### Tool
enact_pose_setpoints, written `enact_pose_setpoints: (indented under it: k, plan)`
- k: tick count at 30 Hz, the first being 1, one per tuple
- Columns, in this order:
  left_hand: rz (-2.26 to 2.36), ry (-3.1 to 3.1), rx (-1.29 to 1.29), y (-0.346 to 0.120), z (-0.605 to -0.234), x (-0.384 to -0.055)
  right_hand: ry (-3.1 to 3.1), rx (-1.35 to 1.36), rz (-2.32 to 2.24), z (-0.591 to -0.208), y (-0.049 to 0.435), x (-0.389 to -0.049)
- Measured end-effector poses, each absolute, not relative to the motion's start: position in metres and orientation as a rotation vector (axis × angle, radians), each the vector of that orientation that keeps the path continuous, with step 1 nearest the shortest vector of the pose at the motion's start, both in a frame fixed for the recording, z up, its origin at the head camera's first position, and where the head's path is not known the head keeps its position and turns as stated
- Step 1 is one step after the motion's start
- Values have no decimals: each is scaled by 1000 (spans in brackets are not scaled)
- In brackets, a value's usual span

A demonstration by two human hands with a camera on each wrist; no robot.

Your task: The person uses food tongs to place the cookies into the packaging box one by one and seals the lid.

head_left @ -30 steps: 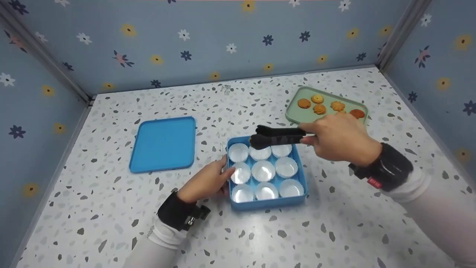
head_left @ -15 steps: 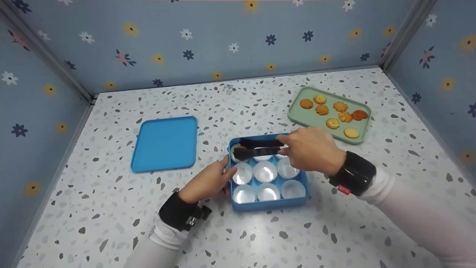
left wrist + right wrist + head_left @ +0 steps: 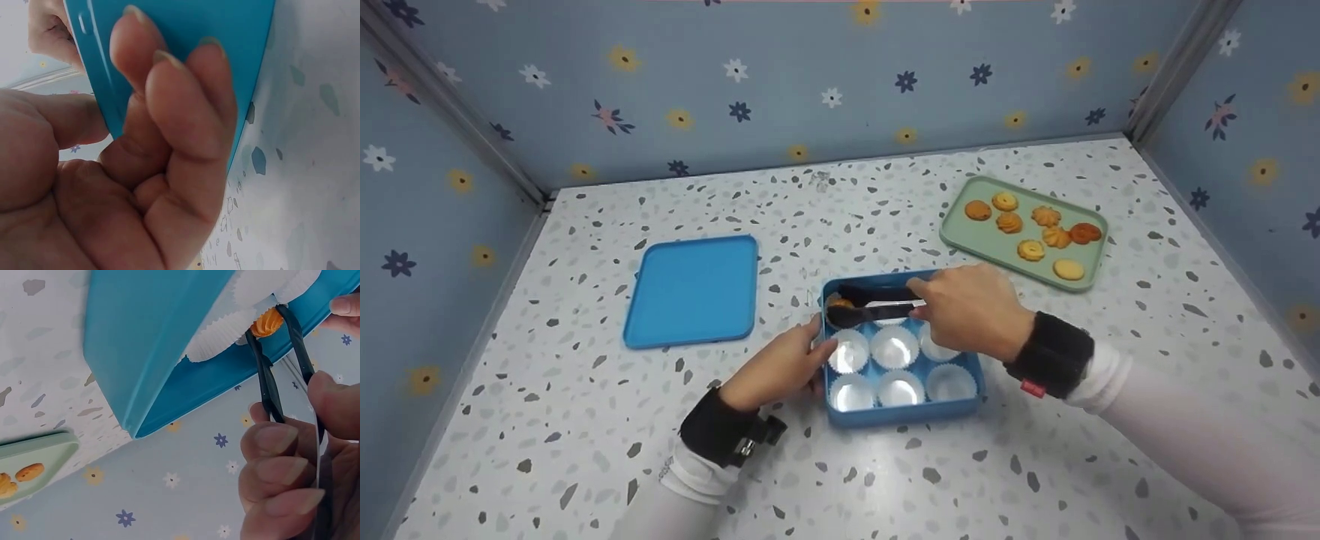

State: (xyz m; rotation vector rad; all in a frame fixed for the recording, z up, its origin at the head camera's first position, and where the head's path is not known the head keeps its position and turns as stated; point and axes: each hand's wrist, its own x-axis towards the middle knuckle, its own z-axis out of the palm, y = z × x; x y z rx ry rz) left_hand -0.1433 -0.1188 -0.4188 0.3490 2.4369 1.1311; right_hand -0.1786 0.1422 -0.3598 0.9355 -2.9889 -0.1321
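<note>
A blue square box (image 3: 904,415) holds rows of white paper cups (image 3: 895,346). My left hand (image 3: 776,367) holds its left side, thumb at the rim; in the left wrist view curled fingers (image 3: 185,112) lie against the outer wall (image 3: 185,28). My right hand (image 3: 975,311) grips black tongs (image 3: 877,313) reaching across the box's back row. Between the tong tips, at the back-left cup, is a swirled golden cookie (image 3: 267,322), partly hidden in the head view. Whether both tips touch it, I cannot tell.
A green tray (image 3: 982,253) with several cookies (image 3: 1031,250) lies behind and right of the box. The flat blue lid (image 3: 694,291) is on the speckled table (image 3: 585,435) to the left. Flowered panels (image 3: 825,75) stand behind and at both sides.
My right hand has moved left and slightly down, bringing the tongs and cookie to the back-left cup; the tong arms now stand wider apart. My left hand stays on the box.
</note>
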Motion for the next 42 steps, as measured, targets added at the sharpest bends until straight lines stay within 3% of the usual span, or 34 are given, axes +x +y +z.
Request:
enact_pose_setpoints:
  k: [24,34,42]
  plan:
    - [1145,2420,392,-120,-420,-144,-3121,908,-150,-336,138,-180]
    - [1130,2411,360,-120,-418,-144,-3106,668,146,-298,196,-179]
    - [1091,2439,356,-119,-417,-143,-3047,283,414,-305,248,-189]
